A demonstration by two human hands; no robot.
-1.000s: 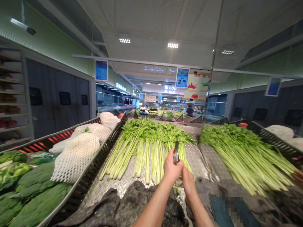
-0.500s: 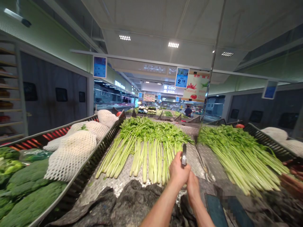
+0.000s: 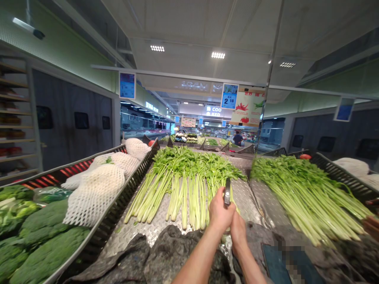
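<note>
My left hand (image 3: 220, 211) is closed around a narrow black tool (image 3: 227, 192) with a shiny metal part; its exact kind is unclear. Against the left hand's lower side presses my right hand (image 3: 238, 229), fingers curled, and what they hold, if anything, is hidden. Both hands are over the front right of a bed of celery (image 3: 185, 189), near its pale stalk ends. The celery lies in a row on a metal tread-plate shelf (image 3: 156, 230), leaves toward the back. A dark, crumpled cloth (image 3: 171, 252) lies along the shelf's front.
To the left, a black crate wall (image 3: 136, 175) borders broccoli (image 3: 44, 221) and produce in white foam nets (image 3: 94, 193). On the right, a mirror (image 3: 274, 205) reflects the celery. Price signs (image 3: 229, 96) hang overhead. A person (image 3: 237, 139) stands far back.
The view has shifted slightly, so the shelf and crates appear a little farther right. Both hands stay together, a bit farther left against the celery, the black tool still in the left.
</note>
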